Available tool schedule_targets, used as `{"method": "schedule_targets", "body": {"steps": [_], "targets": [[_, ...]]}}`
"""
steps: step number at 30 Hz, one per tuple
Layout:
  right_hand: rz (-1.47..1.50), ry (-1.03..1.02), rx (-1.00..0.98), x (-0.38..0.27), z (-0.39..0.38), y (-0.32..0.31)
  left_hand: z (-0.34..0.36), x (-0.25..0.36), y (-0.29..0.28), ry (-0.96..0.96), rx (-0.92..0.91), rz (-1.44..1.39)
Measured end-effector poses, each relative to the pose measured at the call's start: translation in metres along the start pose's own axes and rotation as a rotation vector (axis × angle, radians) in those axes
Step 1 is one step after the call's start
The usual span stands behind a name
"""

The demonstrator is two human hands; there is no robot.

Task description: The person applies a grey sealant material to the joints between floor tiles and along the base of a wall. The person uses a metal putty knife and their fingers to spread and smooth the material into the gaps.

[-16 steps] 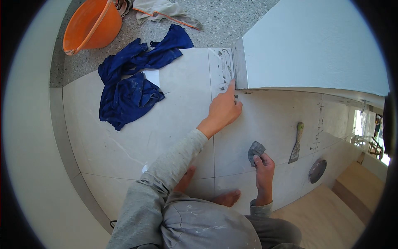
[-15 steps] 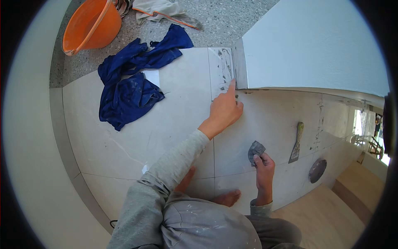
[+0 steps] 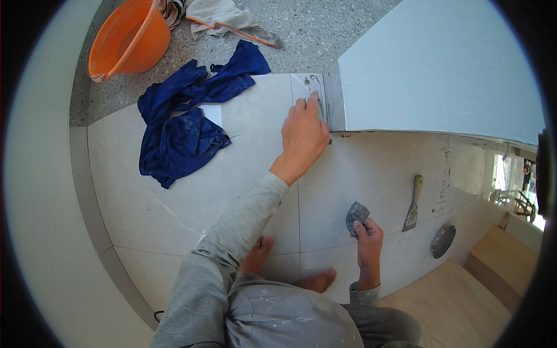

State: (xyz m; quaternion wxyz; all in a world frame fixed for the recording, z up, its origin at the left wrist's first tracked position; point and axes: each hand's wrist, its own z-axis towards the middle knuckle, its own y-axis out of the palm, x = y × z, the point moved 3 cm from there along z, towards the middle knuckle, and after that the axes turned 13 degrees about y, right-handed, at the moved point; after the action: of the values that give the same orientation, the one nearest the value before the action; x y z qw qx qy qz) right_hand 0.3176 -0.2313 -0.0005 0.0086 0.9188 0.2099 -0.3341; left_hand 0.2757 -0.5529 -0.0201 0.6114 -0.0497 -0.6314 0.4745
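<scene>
My left hand (image 3: 303,134) reaches to the smeared narrow tile strip (image 3: 304,82) beside the white boxed structure (image 3: 435,69), fingertips touching the strip, slightly apart and bent; their undersides are hidden. My right hand (image 3: 369,248) pinches a crumpled dark grey piece of material (image 3: 356,213) between thumb and fingers, low over the pale tiled floor (image 3: 249,156). A putty knife (image 3: 413,209) with a worn greenish handle lies to the right of that hand, and a dark round disc (image 3: 442,240) sits beyond it on the tiles.
Crumpled blue cloths (image 3: 180,151) lie on the tiles to the left. An orange bucket (image 3: 127,40) and a pale cloth with orange trim (image 3: 223,20) rest on speckled flooring (image 3: 301,35). My bare feet (image 3: 318,279) are below me. A wall (image 3: 40,174) borders the left; wooden boards (image 3: 441,296) lie lower right.
My left hand has moved forward and slightly left along the strip, from a pointing finger to several bent fingertips. My right hand still grips the grey piece. The view has shifted slightly.
</scene>
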Motion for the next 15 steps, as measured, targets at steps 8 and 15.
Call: {"method": "schedule_targets", "body": {"steps": [8, 15], "targets": [[0.011, 0.000, 0.009, 0.001, 0.002, 0.001, 0.014, -0.017, 0.023, 0.104, -0.137, 0.058], [-0.029, 0.006, 0.011, -0.001, 0.004, 0.007, -0.060, 0.012, 0.011, 0.142, -0.201, -0.004]]}}
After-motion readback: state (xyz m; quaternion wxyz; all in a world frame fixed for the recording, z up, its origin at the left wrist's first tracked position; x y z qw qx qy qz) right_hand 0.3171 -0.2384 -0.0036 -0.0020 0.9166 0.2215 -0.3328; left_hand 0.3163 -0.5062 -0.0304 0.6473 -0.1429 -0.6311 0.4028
